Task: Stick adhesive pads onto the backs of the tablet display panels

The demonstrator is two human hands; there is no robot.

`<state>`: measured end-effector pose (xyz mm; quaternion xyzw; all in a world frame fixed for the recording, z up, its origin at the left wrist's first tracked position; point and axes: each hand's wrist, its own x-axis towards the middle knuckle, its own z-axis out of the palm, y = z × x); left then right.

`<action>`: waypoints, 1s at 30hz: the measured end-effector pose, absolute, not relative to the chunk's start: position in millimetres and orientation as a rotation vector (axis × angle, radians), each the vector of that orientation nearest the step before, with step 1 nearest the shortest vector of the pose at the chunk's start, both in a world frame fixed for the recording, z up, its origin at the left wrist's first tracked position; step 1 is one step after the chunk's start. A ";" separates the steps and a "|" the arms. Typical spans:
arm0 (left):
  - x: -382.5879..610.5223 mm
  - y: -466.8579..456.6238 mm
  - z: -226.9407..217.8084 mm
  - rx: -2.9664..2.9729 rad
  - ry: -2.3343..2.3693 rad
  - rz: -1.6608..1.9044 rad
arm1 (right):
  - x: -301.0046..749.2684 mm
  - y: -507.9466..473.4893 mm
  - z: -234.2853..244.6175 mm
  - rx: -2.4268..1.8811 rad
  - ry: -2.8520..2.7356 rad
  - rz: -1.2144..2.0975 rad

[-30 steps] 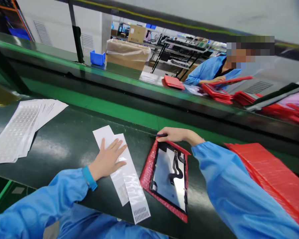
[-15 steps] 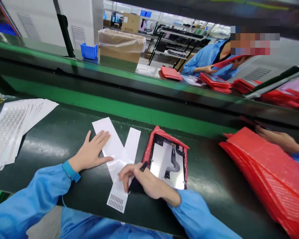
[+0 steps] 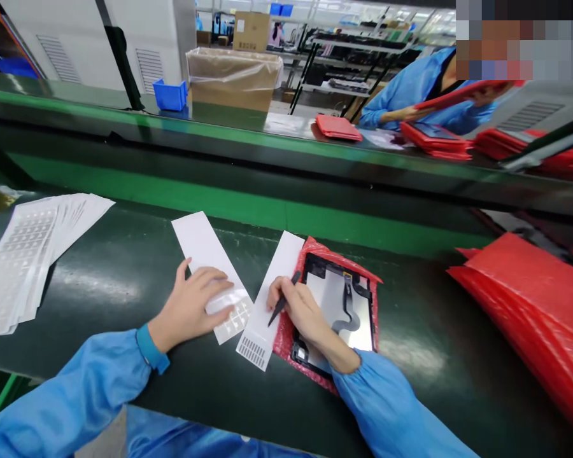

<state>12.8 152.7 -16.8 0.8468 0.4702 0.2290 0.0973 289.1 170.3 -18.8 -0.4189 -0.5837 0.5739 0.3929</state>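
Note:
My left hand (image 3: 191, 306) lies with fingers spread on a white sheet strip (image 3: 201, 245) that carries clear stickers at its lower end. Pinched in my right hand (image 3: 302, 308) is a pair of black tweezers (image 3: 279, 309), tip pointing down over a second white strip (image 3: 286, 254). That strip has rows of small dark labels near its bottom end. Partly under my right hand and wrist is a tablet screen panel (image 3: 325, 286) with a grey ribbon cable (image 3: 347, 308). It rests on a red bubble-wrap bag (image 3: 282, 340).
Fanned sticker sheets (image 3: 33, 254) lie at the left. Red bubble bags (image 3: 530, 299) are stacked at the right. Beyond a green-edged ledge stand a blue bin (image 3: 170, 95) and a large carton (image 3: 232, 79). A co-worker in a blue sleeve (image 3: 401, 89) holds a red bag.
The two strips no longer overlap: the dark-label strip has shifted right, against the red bag. My right hand moved up and right with the tweezers. Another person's hand left the right-hand bags.

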 end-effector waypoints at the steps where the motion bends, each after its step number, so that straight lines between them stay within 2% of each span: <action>1: 25.7 147.8 -18.7 2.500 1.358 0.696 | 288.5 168.9 -18.4 -1.087 -1.487 1.429; 10: 32.1 155.0 -20.5 2.426 1.144 0.639 | 300.9 159.2 -11.8 -1.109 -1.425 1.383; 30: 35.4 152.1 -26.2 2.504 1.123 0.818 | 284.8 152.4 -9.9 -1.154 -1.562 1.214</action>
